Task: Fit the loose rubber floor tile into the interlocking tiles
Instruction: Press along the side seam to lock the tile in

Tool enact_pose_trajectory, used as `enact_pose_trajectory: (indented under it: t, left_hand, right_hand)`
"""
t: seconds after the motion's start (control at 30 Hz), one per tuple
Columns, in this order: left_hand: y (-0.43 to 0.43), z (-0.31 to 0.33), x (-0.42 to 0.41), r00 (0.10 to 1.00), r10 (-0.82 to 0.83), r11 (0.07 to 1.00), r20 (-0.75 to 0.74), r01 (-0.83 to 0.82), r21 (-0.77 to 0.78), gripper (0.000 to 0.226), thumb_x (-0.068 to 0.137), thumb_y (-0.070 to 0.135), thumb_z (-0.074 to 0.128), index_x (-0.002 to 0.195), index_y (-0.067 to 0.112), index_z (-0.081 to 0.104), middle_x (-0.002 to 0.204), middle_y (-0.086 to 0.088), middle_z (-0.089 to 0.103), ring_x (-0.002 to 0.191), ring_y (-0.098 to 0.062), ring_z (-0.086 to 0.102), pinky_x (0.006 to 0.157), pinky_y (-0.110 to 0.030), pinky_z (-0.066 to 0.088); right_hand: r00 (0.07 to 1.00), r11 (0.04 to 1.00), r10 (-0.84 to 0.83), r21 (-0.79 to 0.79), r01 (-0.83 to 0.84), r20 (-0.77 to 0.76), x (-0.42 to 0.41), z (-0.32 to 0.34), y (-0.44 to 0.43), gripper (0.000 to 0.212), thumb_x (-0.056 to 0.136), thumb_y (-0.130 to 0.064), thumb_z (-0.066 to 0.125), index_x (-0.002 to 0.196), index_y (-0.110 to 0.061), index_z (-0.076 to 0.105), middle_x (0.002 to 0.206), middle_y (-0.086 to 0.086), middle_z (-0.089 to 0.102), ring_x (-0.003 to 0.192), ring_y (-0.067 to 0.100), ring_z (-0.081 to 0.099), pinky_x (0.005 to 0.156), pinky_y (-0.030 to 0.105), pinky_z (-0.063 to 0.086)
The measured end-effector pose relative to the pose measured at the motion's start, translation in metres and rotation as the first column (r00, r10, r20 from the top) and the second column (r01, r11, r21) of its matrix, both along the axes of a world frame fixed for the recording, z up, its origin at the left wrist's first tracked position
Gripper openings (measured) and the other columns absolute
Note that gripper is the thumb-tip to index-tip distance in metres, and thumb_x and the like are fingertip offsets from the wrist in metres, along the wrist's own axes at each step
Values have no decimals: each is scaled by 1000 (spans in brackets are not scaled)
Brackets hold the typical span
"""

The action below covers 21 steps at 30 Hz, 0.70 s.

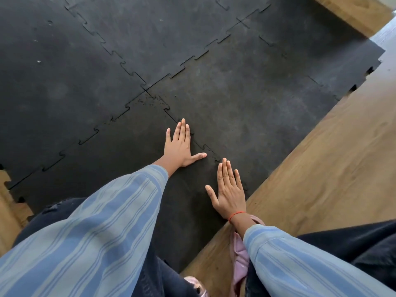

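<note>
Mat: black interlocking tiles point(64, 82) fill upper left & centre of frame, jigsaw seams crossing near mid-frame.
Floor: wood floor point(321, 168) runs along right side & lower left corner.
Loose tile: rubber floor tile point(120, 159) lies lower centre, under both hands, its toothed edges meeting neighbours above & to the right; right-hand seam point(209, 150) runs between the hands & looks not fully seated there, though hard to tell.
Sleeves: blue striped sleeves point(96, 232) enter from bottom left & bottom right.
Left hand: left hand point(180, 146) pressed flat on the tile at centre frame, fingers extended & together, thumb splayed toward seam, gripping nothing.
Right hand: right hand point(230, 194) flat, lower right of centre, palm down on the seam edge, fingers straight, gripping nothing.
Wrist: red thread band point(235, 215) on right wrist.
</note>
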<state>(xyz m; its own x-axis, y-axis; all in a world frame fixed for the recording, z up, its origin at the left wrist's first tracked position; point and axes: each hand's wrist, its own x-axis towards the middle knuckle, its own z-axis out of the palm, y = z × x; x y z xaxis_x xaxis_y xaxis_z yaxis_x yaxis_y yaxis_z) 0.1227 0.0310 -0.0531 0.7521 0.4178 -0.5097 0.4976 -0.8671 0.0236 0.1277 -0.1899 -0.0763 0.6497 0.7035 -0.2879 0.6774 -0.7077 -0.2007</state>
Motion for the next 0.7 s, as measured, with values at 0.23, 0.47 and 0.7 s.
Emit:
enact_pose_trajectory:
  t: [0.23, 0.47, 0.7]
  left_hand:
    - [23, -2, -11, 998, -18, 1000, 58, 19, -10, 94, 89, 74, 15, 151, 12, -18, 159, -3, -25, 149, -16, -17, 119, -49, -7]
    - [46, -7, -22, 998, 58, 996, 35, -56, -74, 84, 92, 70, 16, 151, 23, -20, 157, 2, -30, 147, -16, -21, 119, -51, -6]
    - [103, -5, -43, 961, 229, 970, 156, -212, -118, 62, 103, 45, 20, 154, 23, -8, 161, 10, -16, 150, -11, -9, 119, -49, 0]
  right_hand:
    - [998, 997, 44, 65, -41, -42, 3, 0, 42, 66, 101, -45, 23, 149, -16, -12, 156, -2, -20, 147, 14, -18, 120, 35, -11]
    - [993, 993, 115, 15, -115, -8, 5, -3, 57, 67, 98, -49, 19, 153, -13, 7, 160, -1, -5, 148, 14, -6, 120, 38, -7]
    - [936, 942, 335, 69, -329, -109, 43, 7, 169, 62, 103, -37, 23, 154, -15, -3, 163, -1, -10, 150, 12, -11, 120, 40, -10]
